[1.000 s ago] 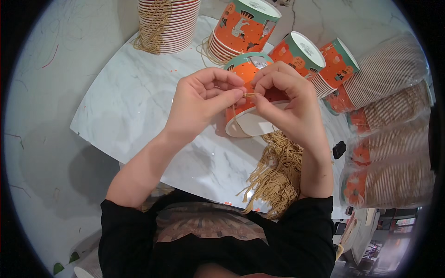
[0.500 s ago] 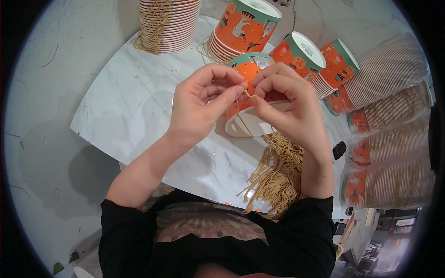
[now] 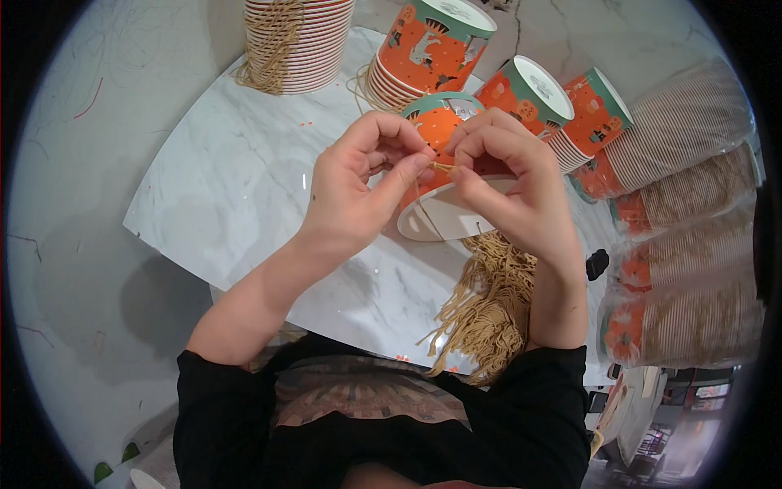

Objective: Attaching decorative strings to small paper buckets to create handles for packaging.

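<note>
A white marble worktop is seen from above, its left corner pointing toward the grey floor. Along the right edge, sleeves of stacked paper cups wrapped in clear film are laid on their sides. At the far edge, a stack of striped cups is draped with tan twine, and beside it three stacks of orange cups with green rims are tilted toward the right.

A bundle of cut tan twine pieces is spread over the near right edge of the worktop, just below the right forearm.

A single orange paper cup is held tipped above the middle of the worktop, its white open mouth facing the person and its base turned away. It is partly covered by both hands.

The left hand is closed in a pinch, thumb and forefinger pressed together on one end of a short twine piece. The right hand is likewise clamped on the other end of the same piece, the fingertips of both hands almost touching at the cup wall.
</note>
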